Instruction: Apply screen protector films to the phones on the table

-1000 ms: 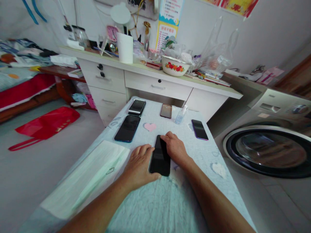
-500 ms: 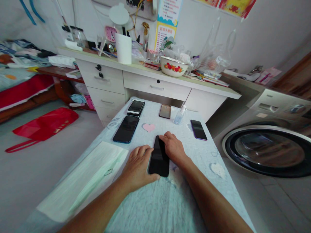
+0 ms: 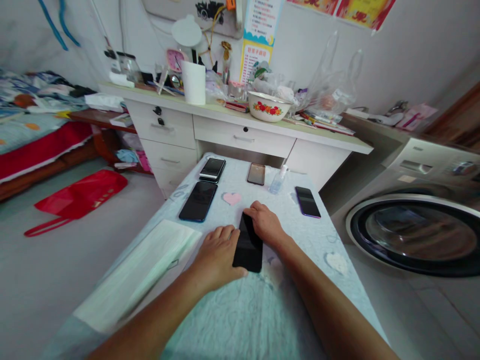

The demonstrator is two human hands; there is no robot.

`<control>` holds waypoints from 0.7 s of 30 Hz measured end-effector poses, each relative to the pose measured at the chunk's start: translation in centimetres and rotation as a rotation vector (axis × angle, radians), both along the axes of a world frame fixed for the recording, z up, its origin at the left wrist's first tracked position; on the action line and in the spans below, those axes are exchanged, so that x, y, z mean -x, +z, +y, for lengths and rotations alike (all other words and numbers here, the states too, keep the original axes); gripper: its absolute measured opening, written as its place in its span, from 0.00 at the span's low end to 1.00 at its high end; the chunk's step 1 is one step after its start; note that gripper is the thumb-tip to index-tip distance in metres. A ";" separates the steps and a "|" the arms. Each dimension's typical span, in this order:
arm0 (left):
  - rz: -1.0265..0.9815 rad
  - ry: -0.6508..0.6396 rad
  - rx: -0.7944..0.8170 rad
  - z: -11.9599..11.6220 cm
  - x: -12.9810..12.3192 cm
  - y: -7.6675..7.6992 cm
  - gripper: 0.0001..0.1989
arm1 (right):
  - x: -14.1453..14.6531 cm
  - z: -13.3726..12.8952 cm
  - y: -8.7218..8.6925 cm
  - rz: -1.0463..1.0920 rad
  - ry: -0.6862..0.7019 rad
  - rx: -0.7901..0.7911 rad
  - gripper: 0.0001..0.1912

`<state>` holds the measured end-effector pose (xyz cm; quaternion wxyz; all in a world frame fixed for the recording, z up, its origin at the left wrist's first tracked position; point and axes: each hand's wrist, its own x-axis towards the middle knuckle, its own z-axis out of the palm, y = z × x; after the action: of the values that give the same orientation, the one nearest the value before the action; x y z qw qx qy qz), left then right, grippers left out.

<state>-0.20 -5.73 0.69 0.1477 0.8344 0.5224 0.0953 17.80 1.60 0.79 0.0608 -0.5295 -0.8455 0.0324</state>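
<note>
A black smartphone [image 3: 249, 247] lies flat on the cloth-covered table [image 3: 240, 320], its dark screen facing up. Along its left side my left hand [image 3: 218, 257] grips it, fingers at the edge and thumb by the bottom corner. My right hand [image 3: 267, 223] is closed at the upper right edge, its thumb over the top of the screen. Farther left lies a larger dark phone [image 3: 198, 201], with a small stack of phones [image 3: 212, 169] behind it. A brown phone case [image 3: 256, 173] and a clear spray bottle [image 3: 278, 181] are at the far end. To the right rests a purple-edged phone [image 3: 308, 202].
A pale folded cloth or paper sheet [image 3: 138, 275] covers the table's left side. Beyond the table stands a white desk [image 3: 243, 135] bearing a flowered bowl [image 3: 268, 107] and a paper roll [image 3: 194, 84]. A washing machine [image 3: 416, 165] is on the right; a red bag [image 3: 86, 195] lies on the floor.
The whole view has shifted slightly. Both hands stay on the smartphone in nearly the same place, and the other things on the table have not moved.
</note>
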 end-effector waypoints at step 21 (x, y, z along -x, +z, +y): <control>-0.240 0.333 0.029 9.9 -3.4 -0.5 0.19 | -1.3 -0.6 0.3 -0.010 -0.065 -0.004 0.20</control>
<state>3.18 4.15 0.24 0.2030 0.7169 0.6331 0.2098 19.10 0.97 1.06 0.0586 -0.5566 -0.8283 0.0264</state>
